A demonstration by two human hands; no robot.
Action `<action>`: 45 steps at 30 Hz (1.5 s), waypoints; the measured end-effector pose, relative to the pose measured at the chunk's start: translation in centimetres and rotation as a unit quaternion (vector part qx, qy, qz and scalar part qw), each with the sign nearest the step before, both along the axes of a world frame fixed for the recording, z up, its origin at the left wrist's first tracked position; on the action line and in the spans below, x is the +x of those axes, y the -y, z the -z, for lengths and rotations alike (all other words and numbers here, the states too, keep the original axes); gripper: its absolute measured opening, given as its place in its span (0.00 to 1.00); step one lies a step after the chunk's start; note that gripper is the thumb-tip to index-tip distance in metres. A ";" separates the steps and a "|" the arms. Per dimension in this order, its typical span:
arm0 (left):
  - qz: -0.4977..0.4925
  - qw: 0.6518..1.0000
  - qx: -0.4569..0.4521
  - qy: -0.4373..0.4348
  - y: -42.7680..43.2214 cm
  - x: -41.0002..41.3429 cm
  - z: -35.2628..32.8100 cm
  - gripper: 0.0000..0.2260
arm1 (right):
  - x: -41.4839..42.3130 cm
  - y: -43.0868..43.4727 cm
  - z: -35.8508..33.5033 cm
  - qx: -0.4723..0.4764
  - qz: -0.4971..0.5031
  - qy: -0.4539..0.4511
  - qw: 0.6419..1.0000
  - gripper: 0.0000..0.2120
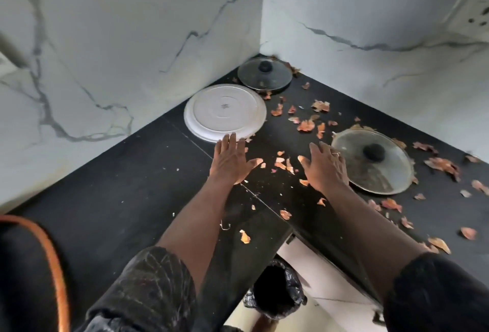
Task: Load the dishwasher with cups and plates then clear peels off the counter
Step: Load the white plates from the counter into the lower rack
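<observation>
Reaching forward over the black counter [119, 199], both hands are palm down with fingers straight and spread, gripping nothing. The left hand [231, 158] has its fingertips at the near rim of an upturned white plate [225, 112]; whether they touch it I cannot tell. The right hand [324, 166], a ring on one finger, is at the left edge of a large glass lid [371, 165]. Papery orange-brown peels [307, 125] lie scattered on the counter, a few between the hands, more around the large lid and toward a small glass lid [264, 73] in the corner. A black-lined bin [275, 289] stands below the counter's edge.
</observation>
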State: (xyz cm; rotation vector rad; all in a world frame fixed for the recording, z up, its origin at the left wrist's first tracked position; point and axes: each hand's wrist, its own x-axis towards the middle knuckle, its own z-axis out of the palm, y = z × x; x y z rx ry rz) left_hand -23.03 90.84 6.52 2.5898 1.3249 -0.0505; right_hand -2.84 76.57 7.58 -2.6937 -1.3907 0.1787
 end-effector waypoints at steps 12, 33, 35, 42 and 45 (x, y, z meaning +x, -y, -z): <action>-0.121 0.992 -0.036 0.015 -12.7 -7.6 2.4 0.37 | -2.4 -15.8 1.5 -0.026 -0.012 -0.123 0.992 0.27; -0.273 0.939 -0.128 0.163 -24.3 -3.0 4.0 0.38 | -0.1 -29.6 3.2 0.010 0.118 -0.225 0.967 0.31; -0.310 0.915 -0.155 0.208 -24.6 -3.2 4.1 0.37 | 0.3 -29.6 3.1 0.036 0.146 -0.269 0.951 0.34; -0.382 0.858 -0.193 0.283 -25.7 -5.3 6.2 0.28 | 1.6 -28.4 2.3 0.142 0.189 -0.410 0.881 0.34; -0.389 0.859 -0.160 0.292 -23.9 -4.9 3.3 0.32 | 1.4 -27.5 1.5 0.147 0.181 -0.416 0.879 0.35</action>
